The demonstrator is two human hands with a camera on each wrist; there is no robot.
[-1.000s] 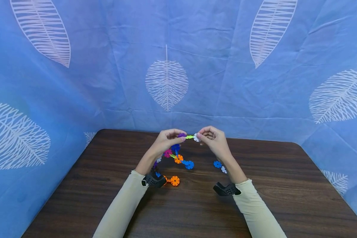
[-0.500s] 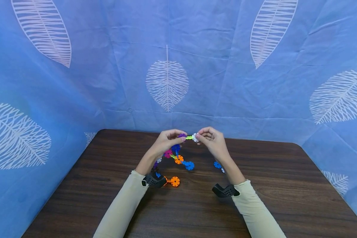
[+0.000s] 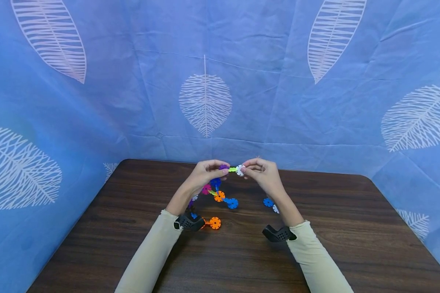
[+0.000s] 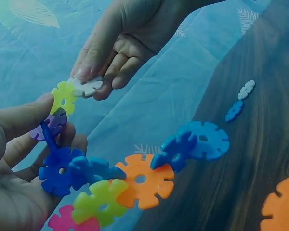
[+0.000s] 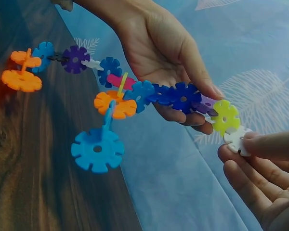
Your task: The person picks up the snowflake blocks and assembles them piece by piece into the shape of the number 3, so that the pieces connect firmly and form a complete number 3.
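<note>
My left hand (image 3: 202,176) pinches a purple snowflake disc (image 3: 223,167) at the upper end of a chain of interlocked plastic discs. A yellow-green disc (image 5: 225,118) joins the purple one. Between the thumb and fingers of my right hand (image 3: 265,176) is a white disc (image 5: 237,140), whose edge meets the yellow-green disc; how deep it sits in the slot I cannot tell. Below my left hand the chain hangs with dark blue (image 4: 62,171), orange (image 4: 144,180), pink (image 4: 73,219) and light blue discs (image 4: 204,139). Its far end carries orange discs (image 5: 21,80).
A blue disc (image 3: 267,202) and a white disc (image 3: 276,208) lie together on the dark wooden table (image 3: 242,260), near my right forearm. A blue leaf-print cloth (image 3: 256,101) hangs behind the table.
My right hand has shifted slightly left with the white disc, closer to the yellow-green one. My left hand and the chain have barely moved.
</note>
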